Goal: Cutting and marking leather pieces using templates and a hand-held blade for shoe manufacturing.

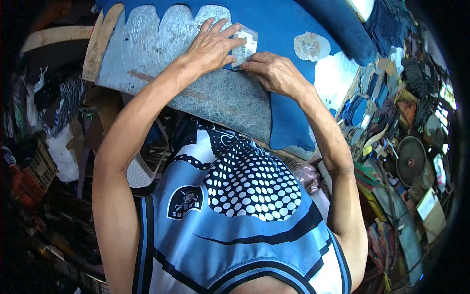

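Observation:
A pale, flat template (248,41) with angled corners lies at the cut edge of a blue sheet (274,24). My left hand (208,49) is spread, its fingertips and thumb resting on the template's left side and the surface beside it. At the template's lower right corner, my right hand (274,71) has its fingers pinched together close to the edge. Whatever those fingers hold, if anything, is hidden. Along its left part the blue sheet has a scalloped edge, with the scuffed grey work surface (215,103) showing below.
Another pale, rounded template (312,46) rests on the blue sheet to the right. Behind it is a thick dark blue roll (342,27). A wooden strip (102,44) borders the work surface at left. Scraps and stacked pieces (362,103) crowd the right side, near a round dark disc (411,160).

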Tool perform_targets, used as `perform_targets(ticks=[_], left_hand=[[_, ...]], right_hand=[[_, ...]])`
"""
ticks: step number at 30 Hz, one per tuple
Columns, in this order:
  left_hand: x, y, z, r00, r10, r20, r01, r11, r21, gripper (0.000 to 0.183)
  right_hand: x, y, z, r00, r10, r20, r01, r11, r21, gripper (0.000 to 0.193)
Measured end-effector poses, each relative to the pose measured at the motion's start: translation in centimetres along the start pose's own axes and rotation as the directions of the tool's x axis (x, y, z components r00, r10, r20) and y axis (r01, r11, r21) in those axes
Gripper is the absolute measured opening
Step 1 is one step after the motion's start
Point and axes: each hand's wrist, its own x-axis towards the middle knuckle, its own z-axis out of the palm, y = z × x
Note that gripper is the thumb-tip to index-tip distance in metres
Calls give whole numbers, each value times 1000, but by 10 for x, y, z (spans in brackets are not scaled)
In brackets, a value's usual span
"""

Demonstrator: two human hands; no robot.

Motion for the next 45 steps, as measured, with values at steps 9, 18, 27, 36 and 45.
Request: perform_targets(ticks=[9,18,27,36,45], left_hand=[[0,6,2,998,-57,6,57,998,18,53],[-4,14,6,997,-72,25,71,997,25,54],[-7,20,8,996,-80,44,81,997,-10,55],[-7,17,6,993,-90,73,91,996,-13,53],[-20,5,27,997,-21,81,29,994,-104,67]], right_hand=[[3,6,1,998,-56,6,56,997,-49,30],[2,0,1,999,36,2,-36,995,-94,33],[-20,29,-23,991,132,31,-124,976,-177,23],[-25,32,-22,981,193,36,-187,975,-118,24],[-47,0,33,977,179,-120,-207,929,-305,29]])
